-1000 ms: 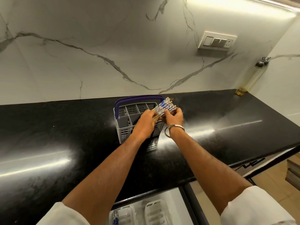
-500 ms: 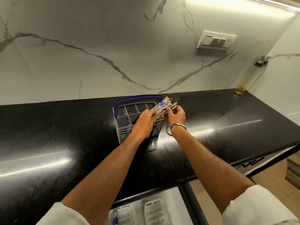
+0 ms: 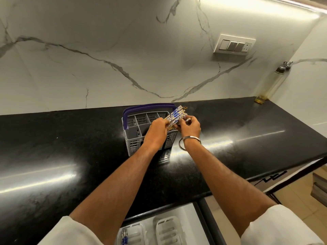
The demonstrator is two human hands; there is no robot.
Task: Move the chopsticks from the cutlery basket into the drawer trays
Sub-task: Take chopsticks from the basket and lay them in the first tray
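Observation:
A grey cutlery basket (image 3: 134, 138) with a purple handle stands on the black counter. A bundle of blue-and-white patterned chopsticks (image 3: 176, 116) slants up and to the right over the basket's right end. My left hand (image 3: 156, 130) grips the bundle's lower part. My right hand (image 3: 190, 127) pinches the bundle from the right, a metal bangle on its wrist. Below the counter edge, the open drawer holds two white trays (image 3: 168, 230); the left tray (image 3: 131, 236) contains blue-patterned chopsticks.
The glossy black counter (image 3: 53, 156) runs left to right under a marble backsplash. A switch plate (image 3: 234, 44) is on the wall. A tall oil bottle (image 3: 273, 82) stands at the counter's far right corner. Tiled floor lies to the right.
Both hands have lifted slightly with the chopstick bundle above the basket. My right hand's fingers have shifted along the bundle.

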